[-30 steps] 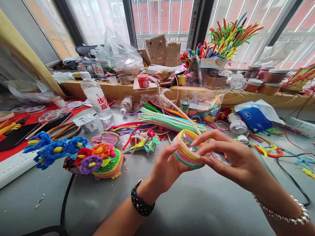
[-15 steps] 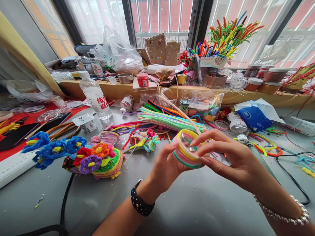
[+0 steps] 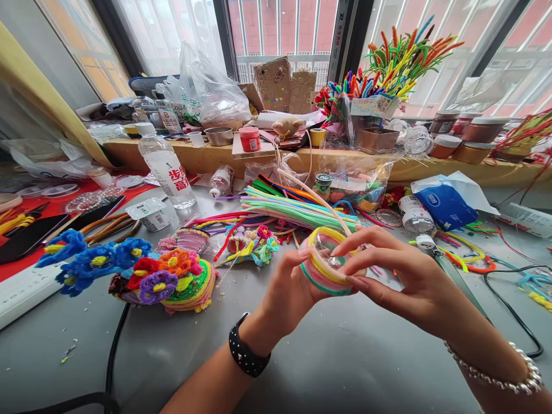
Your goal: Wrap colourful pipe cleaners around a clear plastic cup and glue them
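Note:
A small clear plastic cup wrapped in pink, yellow and green pipe cleaners (image 3: pixel 326 277) is tilted with its open top toward me. My left hand (image 3: pixel 287 287) holds it from the left, thumb on the rim and fingers under it. My right hand (image 3: pixel 394 276) is closed at the cup's right rim, thumb and fingertips pressing a pale pipe cleaner (image 3: pixel 319 259) against the edge. Behind the cup lies a bundle of pastel pipe cleaners (image 3: pixel 288 210). To the left sits a piece covered in fuzzy pipe-cleaner flowers (image 3: pixel 159 282).
A water bottle (image 3: pixel 166 167) stands at the back left beside a small plastic tub (image 3: pixel 152 214). Another bottle (image 3: pixel 416 218) lies at the right by a blue tissue pack (image 3: pixel 446 204). Jars and bags line the wooden ledge (image 3: pixel 172 152). A black cable (image 3: pixel 114 345) crosses the grey table.
The cup has shifted very slightly left and tilted a little in my hands. Both hands keep the same grip.

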Available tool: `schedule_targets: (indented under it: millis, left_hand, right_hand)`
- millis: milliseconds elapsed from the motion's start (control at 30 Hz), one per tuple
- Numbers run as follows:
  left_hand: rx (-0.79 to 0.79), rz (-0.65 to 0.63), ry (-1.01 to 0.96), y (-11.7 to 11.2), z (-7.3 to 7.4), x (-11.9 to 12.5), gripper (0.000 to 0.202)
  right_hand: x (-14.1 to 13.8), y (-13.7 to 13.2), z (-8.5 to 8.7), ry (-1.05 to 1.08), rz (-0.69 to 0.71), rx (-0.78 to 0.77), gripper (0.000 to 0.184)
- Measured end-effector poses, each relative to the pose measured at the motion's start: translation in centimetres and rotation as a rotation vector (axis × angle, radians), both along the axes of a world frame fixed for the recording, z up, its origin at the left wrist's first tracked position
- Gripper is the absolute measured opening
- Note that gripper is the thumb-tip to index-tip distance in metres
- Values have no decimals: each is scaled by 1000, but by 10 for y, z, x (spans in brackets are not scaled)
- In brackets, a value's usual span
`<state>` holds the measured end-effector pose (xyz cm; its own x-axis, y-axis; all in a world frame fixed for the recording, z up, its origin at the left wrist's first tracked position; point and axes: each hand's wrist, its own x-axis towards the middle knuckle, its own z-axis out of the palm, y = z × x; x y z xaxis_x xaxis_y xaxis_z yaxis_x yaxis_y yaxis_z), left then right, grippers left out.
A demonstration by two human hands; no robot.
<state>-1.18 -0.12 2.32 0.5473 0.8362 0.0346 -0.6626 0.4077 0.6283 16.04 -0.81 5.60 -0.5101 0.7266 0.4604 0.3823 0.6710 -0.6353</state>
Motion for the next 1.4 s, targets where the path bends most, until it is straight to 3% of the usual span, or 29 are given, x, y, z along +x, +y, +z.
schedule_targets:
  millis: [267,500,767,967,1100,1267,1400]
  left_hand:
    - [-55,-22,-58,1,-1,-1,36]
    - [-148,-76,-224,2,0,-2,40]
    - [-160,-59,-320,1,2,-3,40]
    - [-142,-73,-317,1,2,-1,40]
    - [-114,-96,-296,2,1,-2,41]
    - [-27,-214,-247,1,2,-8,53]
    - [66,-234,-165,-1,4,-9,55]
  right_hand:
    - [-3,1,0,22,-11,-30,8]
    - [1,2,-3,189,-66,-20,24]
    - [-5,1,-5,140,-211,276,16]
    - [-9,1,-5,131,-250,362,16]
    - [-6,4,-6,206,-210,265,16]
    - [4,4,-2,323,-112,85,20]
    - [7,0,4,386,-175,-106,11]
